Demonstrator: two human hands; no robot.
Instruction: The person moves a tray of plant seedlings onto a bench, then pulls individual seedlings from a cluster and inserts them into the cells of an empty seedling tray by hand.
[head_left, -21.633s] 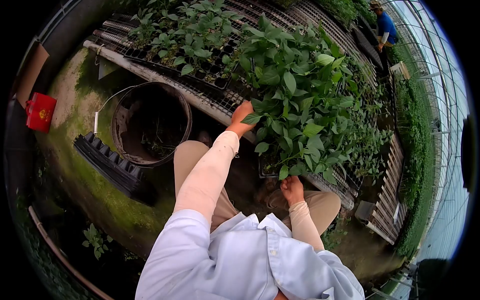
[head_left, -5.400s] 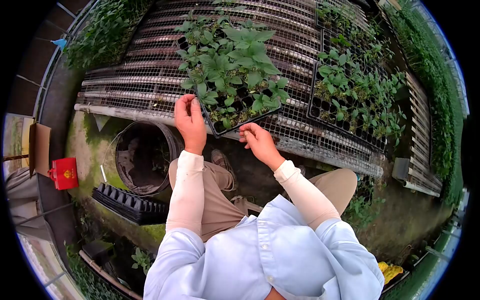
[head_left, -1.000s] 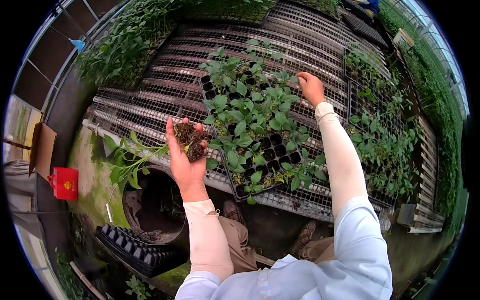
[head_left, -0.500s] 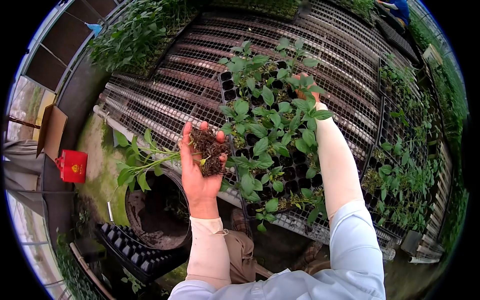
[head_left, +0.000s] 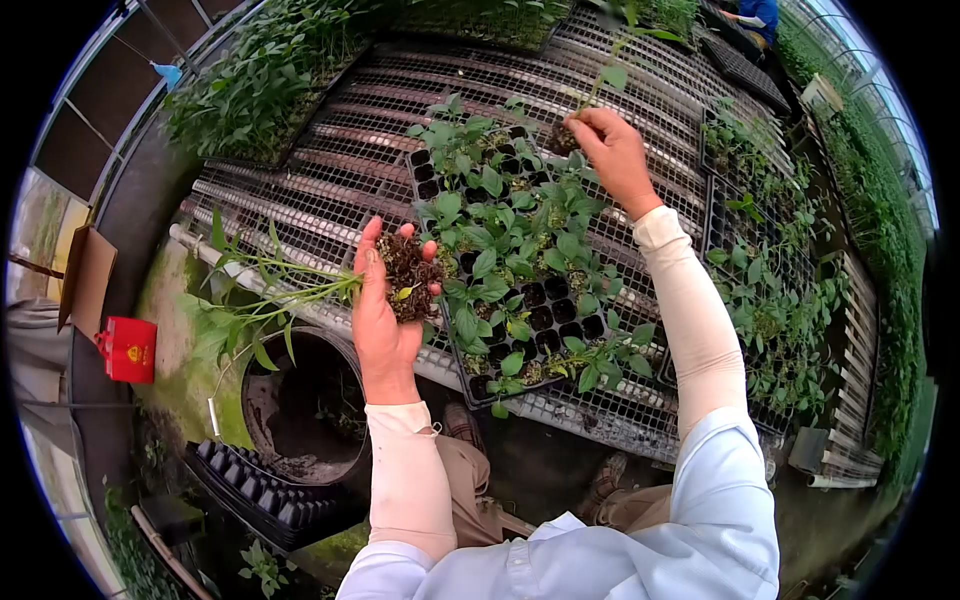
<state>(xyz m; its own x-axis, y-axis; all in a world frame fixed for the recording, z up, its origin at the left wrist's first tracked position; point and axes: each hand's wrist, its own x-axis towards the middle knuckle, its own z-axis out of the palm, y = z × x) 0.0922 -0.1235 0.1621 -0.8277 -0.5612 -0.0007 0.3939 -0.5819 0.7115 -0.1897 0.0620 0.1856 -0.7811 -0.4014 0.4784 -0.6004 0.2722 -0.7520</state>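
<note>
My left hand [head_left: 385, 325] is closed around a bundle of seedlings [head_left: 310, 285]; their dark root plugs [head_left: 405, 272] rest on the palm and the leafy stems stick out to the left. Above the far right corner of the seedling tray [head_left: 541, 317], my right hand [head_left: 612, 155] pinches a single seedling [head_left: 592, 92] low on its stem. Its dark root plug hangs just below the fingertips. Green seedlings fill many cells of the black tray, while several cells near its front right hold no plant.
The tray lies on a metal mesh bench [head_left: 350, 120]. More seedling trays [head_left: 775, 300] stand at right. Below left are a round bucket [head_left: 305, 405] and stacked black trays [head_left: 270, 495]. A red box [head_left: 128, 350] sits far left. Another person [head_left: 755, 20] is at the far right.
My right hand has risen out of the tray's foliage with a seedling in its fingers. The left hand still holds its bundle. The whole view has shifted slightly.
</note>
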